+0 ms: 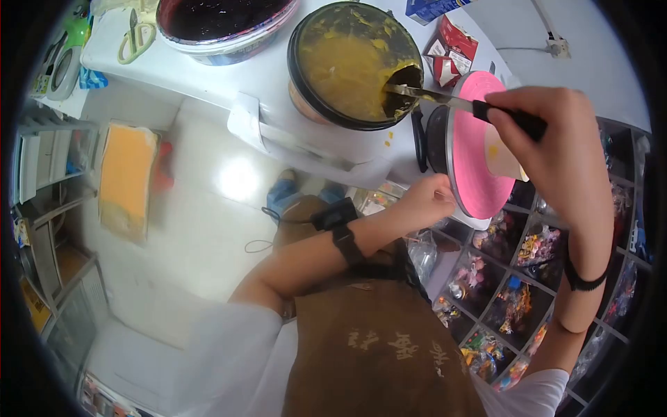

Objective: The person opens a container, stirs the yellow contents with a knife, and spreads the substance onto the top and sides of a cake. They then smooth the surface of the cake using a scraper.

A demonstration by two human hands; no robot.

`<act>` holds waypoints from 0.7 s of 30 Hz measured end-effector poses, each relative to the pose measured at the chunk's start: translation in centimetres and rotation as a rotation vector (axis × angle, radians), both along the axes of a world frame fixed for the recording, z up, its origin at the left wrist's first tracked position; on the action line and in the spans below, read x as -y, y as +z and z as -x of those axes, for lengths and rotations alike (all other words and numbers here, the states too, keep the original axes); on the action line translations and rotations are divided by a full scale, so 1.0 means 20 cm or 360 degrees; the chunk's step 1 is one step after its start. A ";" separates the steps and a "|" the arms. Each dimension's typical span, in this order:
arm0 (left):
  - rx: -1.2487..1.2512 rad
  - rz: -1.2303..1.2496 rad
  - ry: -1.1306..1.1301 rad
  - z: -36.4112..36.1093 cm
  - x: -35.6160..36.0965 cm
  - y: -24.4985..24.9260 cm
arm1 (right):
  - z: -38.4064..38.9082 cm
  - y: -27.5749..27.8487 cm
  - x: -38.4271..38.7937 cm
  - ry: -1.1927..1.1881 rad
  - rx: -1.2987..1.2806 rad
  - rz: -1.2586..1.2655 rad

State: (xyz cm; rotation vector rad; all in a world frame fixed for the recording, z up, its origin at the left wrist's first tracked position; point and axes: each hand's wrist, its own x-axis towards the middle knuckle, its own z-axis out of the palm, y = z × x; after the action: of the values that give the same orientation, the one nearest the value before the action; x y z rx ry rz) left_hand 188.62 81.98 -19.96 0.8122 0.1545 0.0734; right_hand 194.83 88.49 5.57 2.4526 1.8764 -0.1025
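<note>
My right hand point(549, 139) is closed round the black handle of a spatula point(445, 99). The metal blade tip dips into thick yellow filling point(340, 59) in a dark-rimmed tub point(302, 97), at a scooped-out hollow near its right side. Below that hand is a pink turntable point(472, 149), bearing a pale, cake-like round point(504, 156) with a yellow spot, partly covered by my hand. My left hand point(425, 201) is curled up at the turntable's near rim; whether it touches the rim is hard to tell, and I see nothing in its fingers.
A tub of dark red filling point(222, 52), scissors point(133, 38) and a torn red packet point(451, 52) are on the white table point(208, 76). A black stick-like tool point(419, 139) lies beside the turntable. Compartments with small colourful figures point(517, 302) stand at the right.
</note>
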 end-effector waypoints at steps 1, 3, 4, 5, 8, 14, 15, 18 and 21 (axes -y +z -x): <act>-0.0002 0.0011 0.0005 0.00 0.00 0.00 | -0.02 -0.03 -0.03 0.0045 0.0020 0.0010; -0.0009 0.0034 0.0023 -0.01 0.01 -0.01 | -0.09 -0.06 -0.02 -0.0103 -0.0193 0.0017; 0.0007 0.0051 0.0032 -0.01 0.00 -0.01 | -0.12 -0.08 -0.01 -0.0175 -0.0308 0.0027; 0.0022 0.0068 0.0041 -0.01 0.00 -0.01 | -0.16 -0.10 0.01 -0.0250 -0.0419 0.0033; 0.0063 0.0085 0.0072 -0.01 -0.01 -0.02 | -0.22 -0.09 0.06 -0.0718 -0.0838 0.0119; 0.0034 0.0024 0.0052 -0.01 -0.06 -0.01 | -0.34 -0.06 0.39 -0.1136 -0.1340 -0.0127; 0.0047 0.0005 0.0032 -0.01 -0.05 -0.02 | -0.35 -0.05 0.44 -0.1156 -0.1363 -0.0165; 0.0028 0.0197 0.0010 -0.03 -0.04 -0.03 | -0.37 -0.03 0.56 -0.1252 -0.1411 -0.0255; -0.0069 0.0267 -0.0077 -0.01 -0.09 0.01 | -0.38 -0.01 0.68 -0.1271 -0.1442 -0.0335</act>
State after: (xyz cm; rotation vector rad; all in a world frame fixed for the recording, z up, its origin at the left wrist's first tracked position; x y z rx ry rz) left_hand 188.90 83.70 -19.71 0.6500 0.1794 -0.0029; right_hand 202.48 74.87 5.43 3.4879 0.8604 -1.2671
